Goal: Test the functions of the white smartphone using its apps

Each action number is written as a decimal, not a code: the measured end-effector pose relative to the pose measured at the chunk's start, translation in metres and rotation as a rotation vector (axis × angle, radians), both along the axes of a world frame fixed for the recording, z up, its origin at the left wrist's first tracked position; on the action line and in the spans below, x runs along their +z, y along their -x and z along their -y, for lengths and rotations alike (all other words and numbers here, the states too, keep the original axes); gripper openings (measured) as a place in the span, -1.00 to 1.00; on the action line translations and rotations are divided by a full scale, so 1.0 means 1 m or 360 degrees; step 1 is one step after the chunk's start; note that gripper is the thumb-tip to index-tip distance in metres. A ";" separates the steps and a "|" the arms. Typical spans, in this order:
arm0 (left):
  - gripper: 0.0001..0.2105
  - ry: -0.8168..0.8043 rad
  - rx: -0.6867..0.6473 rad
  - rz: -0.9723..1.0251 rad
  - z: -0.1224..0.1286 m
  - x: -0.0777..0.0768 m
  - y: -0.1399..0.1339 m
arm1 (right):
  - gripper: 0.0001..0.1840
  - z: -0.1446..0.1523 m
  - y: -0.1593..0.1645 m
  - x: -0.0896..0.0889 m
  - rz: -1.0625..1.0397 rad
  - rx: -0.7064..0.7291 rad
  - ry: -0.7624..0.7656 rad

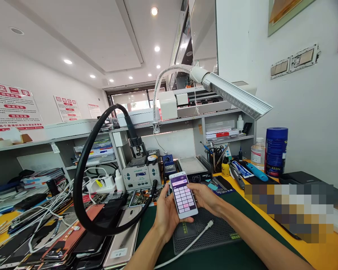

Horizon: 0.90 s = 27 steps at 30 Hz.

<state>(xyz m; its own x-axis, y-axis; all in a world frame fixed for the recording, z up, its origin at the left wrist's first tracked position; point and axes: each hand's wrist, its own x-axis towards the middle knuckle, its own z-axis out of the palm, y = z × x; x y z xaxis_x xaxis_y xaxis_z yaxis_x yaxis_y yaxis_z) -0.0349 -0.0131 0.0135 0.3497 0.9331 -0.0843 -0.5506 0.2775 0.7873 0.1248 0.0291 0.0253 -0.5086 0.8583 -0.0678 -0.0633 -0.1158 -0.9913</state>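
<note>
A white smartphone with a lit screen is held upright, tilted slightly, above the work mat. My left hand is closed around its lower left side, thumb along the left edge and a fingertip showing below. My right hand is at the upper right edge, one digit resting over the screen's side; its other fingers are curled and partly hidden by the phone. The screen shows a grid of pale and pink keys. Beneath is a dark perforated mat, with a white cable lying across it.
Stacked phones and phone parts cover the left side. A black hose arches from the rework station. At right stand a blue can, a clear bottle and a tool holder. A lamp hangs overhead.
</note>
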 end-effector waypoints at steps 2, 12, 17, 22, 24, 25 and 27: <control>-0.35 0.0010 -0.0008 0.0003 0.000 0.000 0.000 | -0.55 0.001 0.000 0.001 -0.0005 0.0002 -0.0006; -0.33 -0.0031 -0.0015 -0.0018 0.000 -0.002 0.002 | -0.39 -0.004 -0.003 -0.004 -0.0075 0.0053 -0.0015; -0.34 -0.0024 0.0006 -0.0021 -0.001 -0.003 0.002 | -0.38 -0.005 -0.002 -0.004 -0.0057 0.0033 -0.0011; -0.35 -0.0004 0.0006 0.0023 -0.002 -0.004 0.001 | -0.49 -0.002 -0.002 -0.003 -0.0032 0.0004 0.0001; -0.34 0.0012 0.0005 0.0037 -0.003 -0.005 0.001 | -0.57 -0.002 -0.002 -0.002 -0.0014 0.0016 -0.0010; -0.33 0.0017 -0.0002 0.0037 -0.004 -0.006 0.001 | -0.61 -0.002 -0.002 -0.002 -0.0014 0.0030 -0.0021; -0.31 0.0015 -0.0021 0.0031 -0.005 -0.007 0.001 | -0.62 -0.002 -0.003 -0.002 -0.0017 0.0060 -0.0052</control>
<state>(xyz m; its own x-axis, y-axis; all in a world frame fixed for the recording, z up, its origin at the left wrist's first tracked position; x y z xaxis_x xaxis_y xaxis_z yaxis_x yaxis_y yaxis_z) -0.0363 -0.0080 0.0069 0.3638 0.9275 -0.0864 -0.5618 0.2924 0.7738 0.1273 0.0314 0.0232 -0.5410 0.8403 -0.0344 -0.0703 -0.0860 -0.9938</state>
